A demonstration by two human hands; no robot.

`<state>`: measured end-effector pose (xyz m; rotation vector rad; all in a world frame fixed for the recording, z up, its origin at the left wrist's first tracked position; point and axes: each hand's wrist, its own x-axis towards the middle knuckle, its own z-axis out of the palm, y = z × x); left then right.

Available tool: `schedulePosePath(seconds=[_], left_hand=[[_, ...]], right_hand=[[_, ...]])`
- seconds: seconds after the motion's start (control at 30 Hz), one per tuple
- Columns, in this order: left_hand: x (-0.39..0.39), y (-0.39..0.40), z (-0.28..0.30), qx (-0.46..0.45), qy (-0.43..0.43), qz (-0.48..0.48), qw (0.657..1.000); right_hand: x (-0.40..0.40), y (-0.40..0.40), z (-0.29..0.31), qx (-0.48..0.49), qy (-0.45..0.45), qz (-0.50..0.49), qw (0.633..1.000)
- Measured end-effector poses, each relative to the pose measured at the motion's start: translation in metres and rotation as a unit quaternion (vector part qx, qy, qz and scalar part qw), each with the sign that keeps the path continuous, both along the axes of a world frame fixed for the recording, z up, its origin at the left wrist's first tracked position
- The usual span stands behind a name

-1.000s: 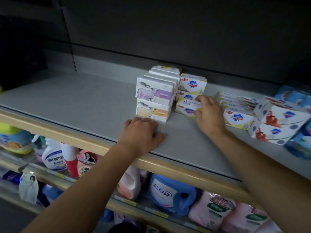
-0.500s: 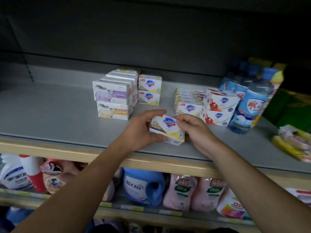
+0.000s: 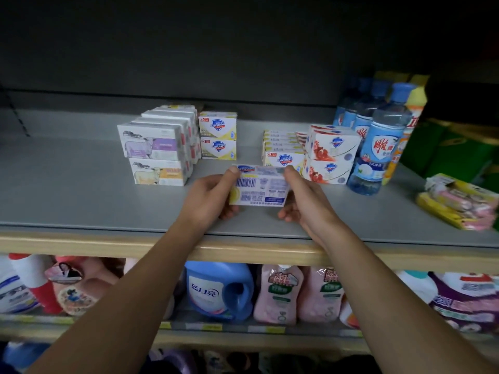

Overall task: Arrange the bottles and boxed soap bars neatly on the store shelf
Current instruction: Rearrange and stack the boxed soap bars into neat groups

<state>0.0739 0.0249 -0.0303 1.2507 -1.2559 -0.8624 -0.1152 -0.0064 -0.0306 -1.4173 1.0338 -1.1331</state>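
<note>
Holding a small white-and-yellow cardboard soap box between us, we kept our left hand curled round its left end and our right hand pinching its right end, just above the front of the grey shelf board. Its barcode side faced us, probably because we were turning it to match its neighbours. Just beyond it sat a row of matching yellow soap boxes, with white pomegranate-printed soap boxes touching their right side. To the left, sheep-printed white boxes were stacked in twos, fronts outward, beside a two-high yellow pair. Farthest right, clear blue-capped bottles stood grouped upright by kind.
</note>
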Motion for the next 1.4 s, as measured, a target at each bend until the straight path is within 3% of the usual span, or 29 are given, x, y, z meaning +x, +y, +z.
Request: schedulePosePath(seconds=[0.1, 0.23, 0.43, 0.57, 0.7, 0.9, 1.07, 1.23, 1.4], left_hand=[[-0.001, 0.001, 0.0, 0.0, 0.01, 0.014, 1.0], [0.003, 0.001, 0.0, -0.04, 0.013, -0.006, 0.999], [0.012, 0.002, -0.002, -0.063, 0.154, -0.1, 0.981], [0.013, -0.003, -0.006, -0.064, 0.158, -0.102, 0.98], [0.013, -0.008, -0.009, -0.055, 0.123, -0.037, 0.99], [0.012, -0.003, -0.006, -0.065, 0.103, -0.067, 0.99], [0.008, -0.001, -0.003, -0.087, 0.061, -0.068, 0.992], [0.011, -0.002, -0.006, -0.073, 0.11, -0.077, 0.988], [0.012, -0.003, -0.008, -0.086, 0.102, -0.087, 0.987]], right_hand=[[0.002, 0.0, 0.001, 0.003, 0.029, -0.017, 0.999], [-0.002, -0.001, -0.004, -0.012, -0.014, -0.013, 1.0], [-0.002, -0.001, -0.008, -0.044, -0.053, 0.017, 0.998], [-0.002, -0.003, -0.012, -0.082, -0.014, -0.017, 0.996], [-0.006, -0.006, -0.017, -0.094, -0.018, -0.035, 0.995], [-0.004, -0.003, -0.015, -0.123, 0.028, -0.032, 0.991], [-0.005, -0.001, -0.014, -0.081, -0.056, -0.018, 0.995], [-0.006, -0.002, -0.014, -0.064, -0.114, 0.011, 0.991], [-0.006, -0.001, -0.016, -0.127, 0.002, -0.018, 0.992]])
